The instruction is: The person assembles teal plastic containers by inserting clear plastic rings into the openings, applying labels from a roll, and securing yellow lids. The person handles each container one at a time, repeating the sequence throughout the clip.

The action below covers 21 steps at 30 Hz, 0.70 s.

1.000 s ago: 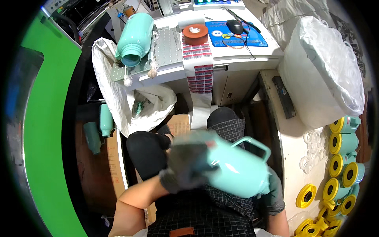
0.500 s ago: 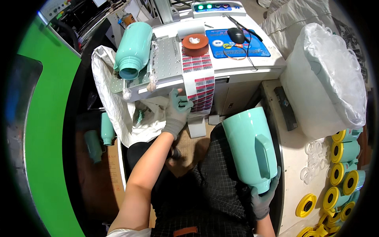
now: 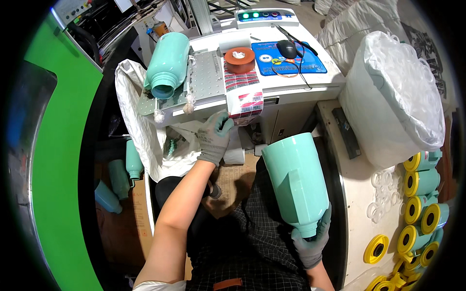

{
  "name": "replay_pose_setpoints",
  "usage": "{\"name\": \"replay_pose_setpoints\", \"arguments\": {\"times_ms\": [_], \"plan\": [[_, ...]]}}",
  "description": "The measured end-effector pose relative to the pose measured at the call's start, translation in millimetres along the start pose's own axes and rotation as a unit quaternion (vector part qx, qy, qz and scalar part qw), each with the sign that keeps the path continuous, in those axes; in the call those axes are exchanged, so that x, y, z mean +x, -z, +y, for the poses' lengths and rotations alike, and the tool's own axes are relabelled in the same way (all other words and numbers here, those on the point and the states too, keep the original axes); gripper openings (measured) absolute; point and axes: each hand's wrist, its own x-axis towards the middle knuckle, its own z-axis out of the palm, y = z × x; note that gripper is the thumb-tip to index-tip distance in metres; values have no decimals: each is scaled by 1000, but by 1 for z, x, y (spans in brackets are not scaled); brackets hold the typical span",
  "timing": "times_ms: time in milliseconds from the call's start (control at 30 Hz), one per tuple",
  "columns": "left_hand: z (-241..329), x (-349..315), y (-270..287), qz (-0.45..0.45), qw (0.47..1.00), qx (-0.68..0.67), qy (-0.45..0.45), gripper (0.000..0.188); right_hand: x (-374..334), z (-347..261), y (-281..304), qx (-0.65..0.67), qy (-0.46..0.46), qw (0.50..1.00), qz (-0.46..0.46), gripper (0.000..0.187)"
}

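My right hand (image 3: 311,245), in a grey glove, is closed round the neck of a mint-green plastic jug (image 3: 297,177). The jug is tilted over my right thigh with its neck down and its broad base up; its handle faces me. At the table's front edge my gloved left hand (image 3: 215,136) pinches the left edge of a hanging strip of red-and-white labels (image 3: 250,99). Its fingertips are partly hidden, so whether a single label is between them cannot be seen. Another mint jug (image 3: 169,63) lies on the perforated metal plate (image 3: 205,72), its mouth toward me.
A roll of brown tape (image 3: 240,60) sits on the labels. Beside it are a blue mat (image 3: 310,65) and a black mouse (image 3: 287,48). Left hangs a white sack (image 3: 133,106). At right stand a bag of clear rings (image 3: 388,102) and several yellow-rimmed mint containers (image 3: 421,182).
The right hand has turned the jug, bringing its handle toward me, and shifted it slightly left. My left hand now bends the label strip, whose lower end has curled up.
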Motion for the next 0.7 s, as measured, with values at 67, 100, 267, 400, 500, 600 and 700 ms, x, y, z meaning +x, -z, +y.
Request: {"name": "replay_pose_setpoints", "arguments": {"times_ms": [67,100,267,400,500,600,700], "plan": [[4,-2,3,-11,1000,-8,-1,22,0,-2,2,-13,2,1000,-4,118],[5,-3,6,-6,1000,0,7,21,0,-3,2,-19,3,1000,-6,118],[43,-38,16,122,989,55,-58,22,-8,4,1,-14,38,999,-3,113],[120,-81,43,-105,761,-501,398,15,-13,11,3,-89,65,994,-2,114],[146,-82,46,-188,748,-489,409,16,-12,7,3,-125,96,987,-9,116],[152,-82,45,-209,738,-497,405,16,-12,9,3,-143,121,982,-16,118],[154,-81,45,-213,749,-487,395,16,-15,13,2,-156,151,976,-12,115]]}}
